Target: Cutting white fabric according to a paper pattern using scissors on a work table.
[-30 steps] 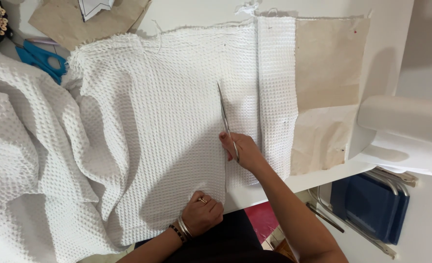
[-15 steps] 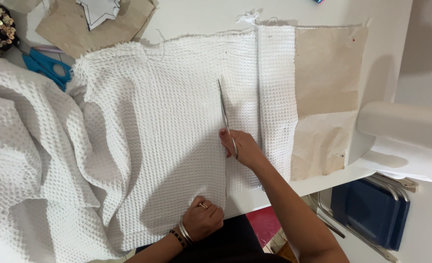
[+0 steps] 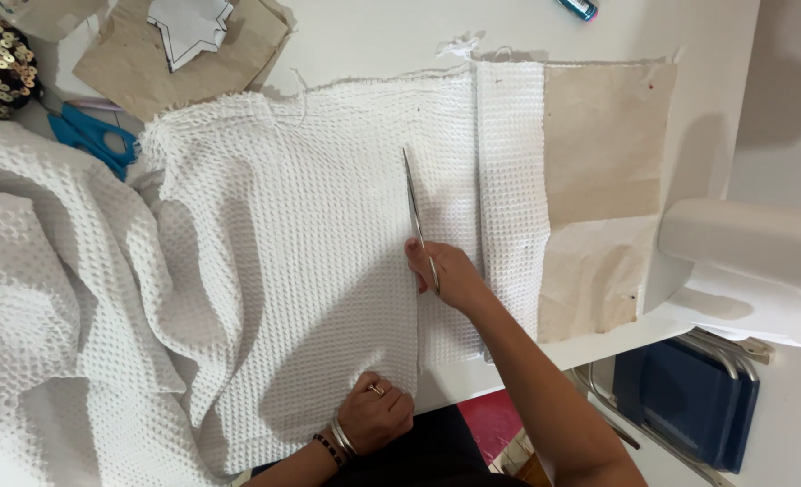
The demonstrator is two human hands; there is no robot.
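right hand (image 3: 446, 275) wrapped round the scissors (image 3: 416, 212), blades point to 12 o'clock, likely a bit open | left hand (image 3: 378, 417) curled, pressing white waffle cloth (image 3: 310, 243) flat on worktop (image 3: 373, 36) at 6 o'clock | tip: keep cloth tight, cut straight, long slow snips

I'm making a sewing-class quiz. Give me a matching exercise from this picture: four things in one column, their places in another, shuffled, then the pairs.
Things:
1. right hand
2. left hand
3. blue scissors
4. beige fabric

Places:
A. far left, beside the white fabric
B. pressing the white fabric's near edge
C. holding long scissors mid-cloth
D. right of the white fabric

Pairs: 1-C, 2-B, 3-A, 4-D
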